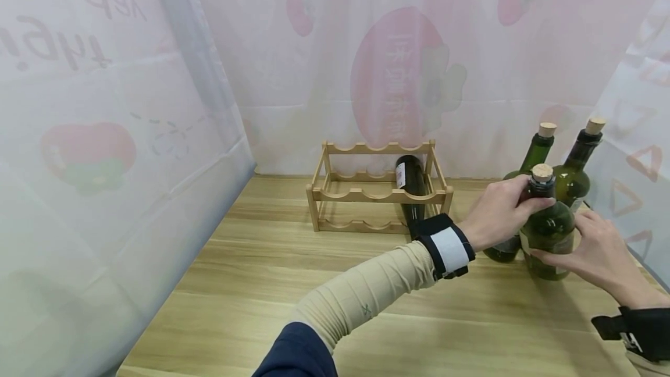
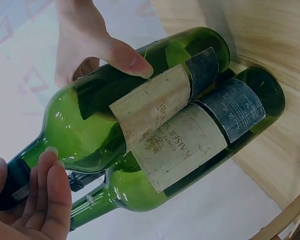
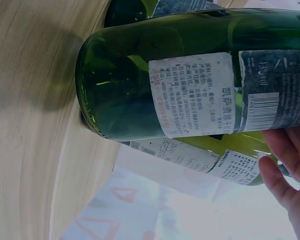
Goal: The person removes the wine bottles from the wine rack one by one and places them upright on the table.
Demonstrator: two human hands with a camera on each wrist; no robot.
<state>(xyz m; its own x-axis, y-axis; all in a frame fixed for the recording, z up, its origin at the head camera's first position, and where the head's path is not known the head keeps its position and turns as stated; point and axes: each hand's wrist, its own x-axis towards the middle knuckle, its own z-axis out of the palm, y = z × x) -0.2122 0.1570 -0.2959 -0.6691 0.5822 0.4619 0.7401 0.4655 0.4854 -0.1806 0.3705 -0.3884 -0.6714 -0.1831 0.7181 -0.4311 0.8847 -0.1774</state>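
Observation:
A green wine bottle [image 1: 549, 228] with a cork stands upright at the right of the table, in both hands. My left hand [image 1: 494, 211] grips its dark neck just under the cork. Around the body, lower down, my right hand [image 1: 602, 249] holds the glass with thumb and fingers spread on either side. In the left wrist view the bottle's cream label [image 2: 157, 102] faces the camera. The right wrist view has its back label [image 3: 192, 95] with a barcode. Close behind stand two more corked bottles, one with a green neck [image 1: 536, 151] and one with a dark neck [image 1: 580, 150].
A low wooden bottle rack [image 1: 356, 195] stands at the back middle of the table. One dark bottle [image 1: 414, 179] lies in its right slot, neck toward me. Printed curtains [image 1: 324, 74] hang behind and at both sides.

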